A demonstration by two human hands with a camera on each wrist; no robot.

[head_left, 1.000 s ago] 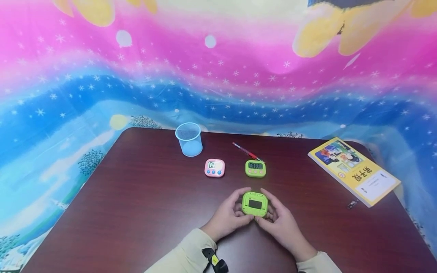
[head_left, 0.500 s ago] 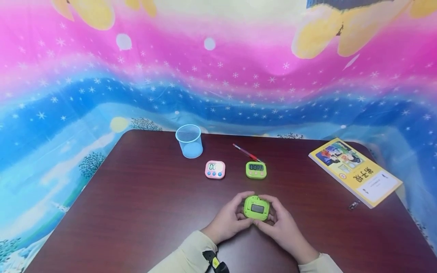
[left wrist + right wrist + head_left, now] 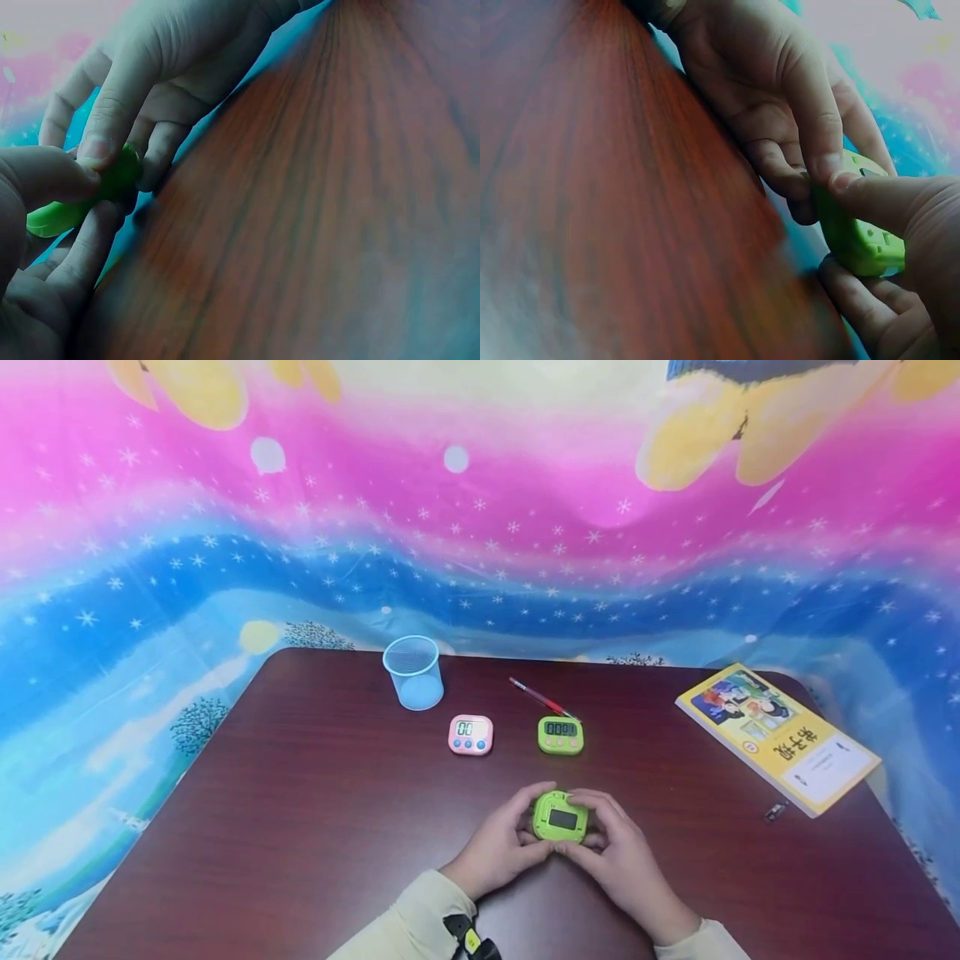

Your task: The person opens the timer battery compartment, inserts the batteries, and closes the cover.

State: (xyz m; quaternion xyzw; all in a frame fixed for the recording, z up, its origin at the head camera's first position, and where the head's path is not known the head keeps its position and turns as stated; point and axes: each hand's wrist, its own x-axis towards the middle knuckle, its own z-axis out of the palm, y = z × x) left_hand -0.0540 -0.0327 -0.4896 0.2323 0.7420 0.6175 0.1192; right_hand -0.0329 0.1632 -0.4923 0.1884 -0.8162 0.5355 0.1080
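Observation:
A green digital timer (image 3: 561,818) is held over the near middle of the table, its back with a dark rectangle turned up toward the head camera. My left hand (image 3: 501,842) grips its left side, thumb at the near edge and index finger at the far edge. From the other side my right hand (image 3: 626,860) holds it, with the index finger bent over the far right corner. Both thumbs meet at the near edge. In the right wrist view the timer (image 3: 847,232) shows its green side between the fingers. Farther off stand a pink timer (image 3: 471,735) and another green timer (image 3: 561,736).
Behind the timers are a light blue mesh pen holder (image 3: 417,685) and a red pen (image 3: 542,697). A yellow book (image 3: 780,739) lies at the right edge of the brown table (image 3: 300,827), with a small shiny object (image 3: 776,811) near it.
The timer in the hands has turned slightly clockwise and come a little nearer. The right index finger has shifted inward onto its far edge. The things on the table stay put.

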